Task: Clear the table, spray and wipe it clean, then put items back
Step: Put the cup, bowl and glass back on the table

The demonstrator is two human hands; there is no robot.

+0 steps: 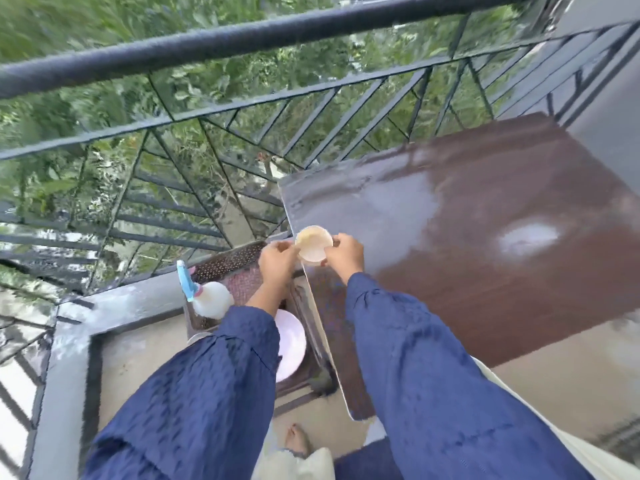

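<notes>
Table (485,271) in glossy reddish-brown stood beside the dark metal railing (242,36) of a balcony. Its flat top had rounded corners and carried pale, shiny patches across the left and middle. At its left edge a small round bowl (313,244), cream-coloured and smooth, was held just above the surface. The left hand (277,263) pinched the bowl's left rim with curled fingers, and the right hand (344,256) gripped the right rim the same way. Blur hid whether anything lay inside the bowl.

Both arms wore loose, crinkled navy sleeves (433,375). Left of the table, lower down, a dark stand (301,382) carried a woven mat (232,263) in brown and red, a spray bottle (211,299) with a cloudy white body and a blue trigger head, and a flat, pale pink plate (291,344) partly covered by the left sleeve. A bare foot (298,439) showed on the beige floor.
</notes>
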